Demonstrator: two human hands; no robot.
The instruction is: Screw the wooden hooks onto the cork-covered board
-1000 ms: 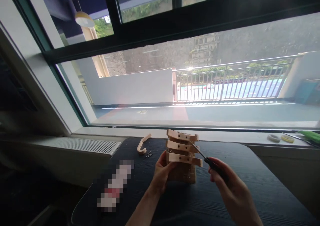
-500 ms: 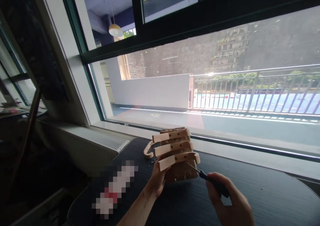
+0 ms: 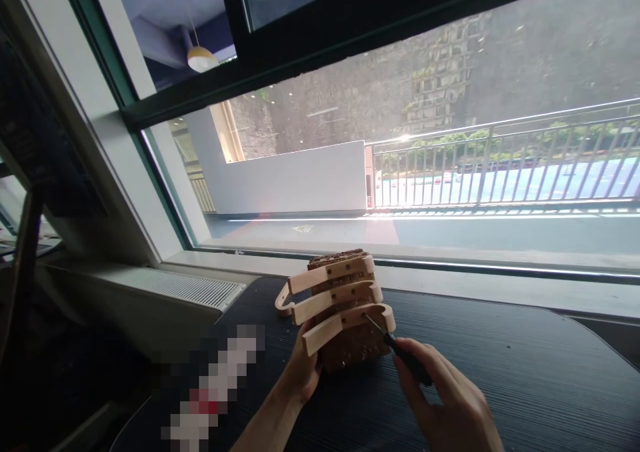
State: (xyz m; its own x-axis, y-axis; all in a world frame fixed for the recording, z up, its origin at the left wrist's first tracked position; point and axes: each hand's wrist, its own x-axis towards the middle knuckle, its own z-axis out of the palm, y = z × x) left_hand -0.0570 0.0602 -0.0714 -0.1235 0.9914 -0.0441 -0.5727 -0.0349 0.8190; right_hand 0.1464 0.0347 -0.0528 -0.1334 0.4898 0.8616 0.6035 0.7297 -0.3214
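My left hand (image 3: 301, 371) grips a rough brown block (image 3: 353, 353) from its lower left side, with the fingers hidden behind it. Three pale wooden hooks lie across the block's face: an upper hook (image 3: 311, 278), a middle hook (image 3: 315, 305) and a lower hook (image 3: 325, 334). Dark screws or holes show in them. My right hand (image 3: 445, 392) is closed around the black handle of a screwdriver (image 3: 410, 362). Its tip meets the lower hook at the right-hand screw spot. Another curved wooden hook (image 3: 283, 307) sits left of the block.
The dark table (image 3: 480, 345) has a rounded edge and stands against a window sill (image 3: 425, 289). A blurred-out pale and red item (image 3: 220, 379) lies at the left. Beyond the table's left side is a vented white ledge (image 3: 185, 285).
The screwdriver tip has moved up from below the lower hook onto its screw spot, my right hand following. The block is tilted a little more, and the camera view has turned.
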